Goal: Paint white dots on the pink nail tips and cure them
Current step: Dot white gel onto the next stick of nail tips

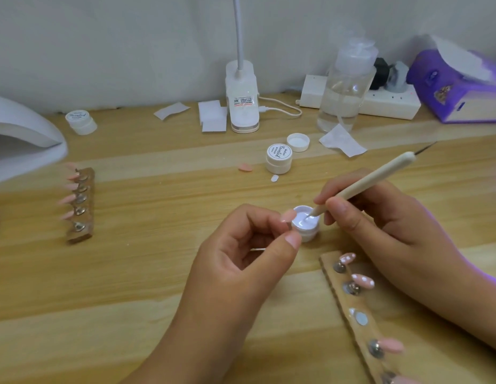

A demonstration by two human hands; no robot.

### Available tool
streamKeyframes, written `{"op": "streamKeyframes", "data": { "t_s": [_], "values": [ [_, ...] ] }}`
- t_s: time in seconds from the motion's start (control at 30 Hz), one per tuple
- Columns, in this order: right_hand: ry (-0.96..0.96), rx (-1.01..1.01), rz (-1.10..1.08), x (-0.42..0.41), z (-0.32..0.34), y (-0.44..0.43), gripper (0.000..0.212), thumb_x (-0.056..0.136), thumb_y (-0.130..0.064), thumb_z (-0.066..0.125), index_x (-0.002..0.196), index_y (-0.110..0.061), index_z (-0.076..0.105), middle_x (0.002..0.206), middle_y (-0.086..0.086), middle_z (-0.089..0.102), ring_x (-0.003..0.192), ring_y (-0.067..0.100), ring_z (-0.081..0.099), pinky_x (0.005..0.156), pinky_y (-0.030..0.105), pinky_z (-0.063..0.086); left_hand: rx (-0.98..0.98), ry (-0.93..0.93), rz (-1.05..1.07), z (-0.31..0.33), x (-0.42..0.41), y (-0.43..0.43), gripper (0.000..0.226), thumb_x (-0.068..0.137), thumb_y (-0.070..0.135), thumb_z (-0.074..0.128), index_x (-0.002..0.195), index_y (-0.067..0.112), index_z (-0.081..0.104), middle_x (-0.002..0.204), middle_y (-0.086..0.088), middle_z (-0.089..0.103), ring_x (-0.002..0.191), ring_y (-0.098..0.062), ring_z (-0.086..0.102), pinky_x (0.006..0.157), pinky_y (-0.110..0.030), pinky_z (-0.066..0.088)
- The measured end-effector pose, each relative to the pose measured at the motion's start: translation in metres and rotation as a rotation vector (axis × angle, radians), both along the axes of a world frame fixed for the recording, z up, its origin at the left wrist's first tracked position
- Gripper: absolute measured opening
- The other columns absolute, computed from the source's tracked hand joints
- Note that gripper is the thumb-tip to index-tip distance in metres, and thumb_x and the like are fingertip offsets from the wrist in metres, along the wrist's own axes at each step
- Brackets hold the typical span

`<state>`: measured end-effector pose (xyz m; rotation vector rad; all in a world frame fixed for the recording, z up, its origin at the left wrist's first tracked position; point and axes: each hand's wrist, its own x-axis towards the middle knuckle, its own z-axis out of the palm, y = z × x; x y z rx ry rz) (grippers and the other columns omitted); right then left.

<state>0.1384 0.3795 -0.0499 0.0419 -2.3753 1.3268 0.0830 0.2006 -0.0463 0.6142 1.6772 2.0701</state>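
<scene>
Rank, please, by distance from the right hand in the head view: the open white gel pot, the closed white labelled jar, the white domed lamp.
1. Open white gel pot, beside the right hand.
2. Closed white labelled jar, farther back, centre.
3. White domed lamp, far left.

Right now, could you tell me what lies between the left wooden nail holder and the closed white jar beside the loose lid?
Head view: a loose pink nail tip near the white jar; otherwise bare wooden table.

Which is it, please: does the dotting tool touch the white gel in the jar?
Touching. The head view shows the dotting tool tip dipped into the white gel.
</scene>
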Motion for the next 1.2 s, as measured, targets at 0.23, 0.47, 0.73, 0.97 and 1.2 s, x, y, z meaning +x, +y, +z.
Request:
{"op": "streamKeyframes", "data": {
  "t_s": [0.23,0.47,0.73,0.97,1.2],
  "values": [
    [0.05,-0.397,-0.054,0.004,0.006,0.001,0.012,0.086,-0.029,0.061,0.092,-0.024,0.069,0.081,0.0,0.072,0.076,0.006,0.067,0.073,0.013,0.05,-0.056,0.008,-0.066,0.001,0.004,0.0,0.013,0.066,0.033,0.07,0.078,0.029,0.07,0.078,0.009,0.067,0.072,-0.006,0.056,0.063,-0.013,0.045],
    [-0.155,-0.921,-0.059,0.0,0.007,0.009,0.008,0.067,-0.025,0.069,0.072,-0.025,0.075,0.07,0.007,0.069,0.063,0.01,0.061,0.059,0.019,0.052,-0.093,0.046,-0.075,0.0,0.003,-0.001,0.016,0.067,0.036,0.07,0.081,0.027,0.073,0.08,0.008,0.07,0.072,-0.003,0.057,0.063,-0.011,0.045],
    [-0.27,-1.113,0.078,0.003,0.014,0.007,0.012,0.072,-0.015,0.059,0.067,-0.016,0.069,0.064,0.004,0.059,0.056,0.009,0.057,0.056,0.019,0.051,-0.154,0.098,-0.104,-0.002,0.004,0.0,0.018,0.069,0.039,0.072,0.081,0.027,0.075,0.078,0.001,0.071,0.071,-0.005,0.058,0.064,-0.012,0.047],
    [-0.293,-1.134,0.113,0.003,0.015,0.007,0.012,0.073,-0.014,0.055,0.067,-0.016,0.065,0.064,0.002,0.056,0.055,0.008,0.055,0.056,0.019,0.05,-0.23,0.193,-0.121,-0.004,0.008,0.001,0.018,0.07,0.041,0.071,0.081,0.027,0.073,0.074,-0.003,0.067,0.066,-0.007,0.057,0.061,-0.014,0.046],
    [-0.368,-1.119,0.272,0.004,0.011,0.011,0.009,0.069,-0.022,0.067,0.077,-0.018,0.063,0.067,-0.001,0.061,0.06,0.008,0.057,0.063,0.021,0.052,-0.248,0.235,-0.137,-0.004,0.008,0.001,0.015,0.072,0.04,0.07,0.085,0.033,0.075,0.077,0.005,0.068,0.068,-0.002,0.057,0.064,-0.011,0.046]
  ]
}}
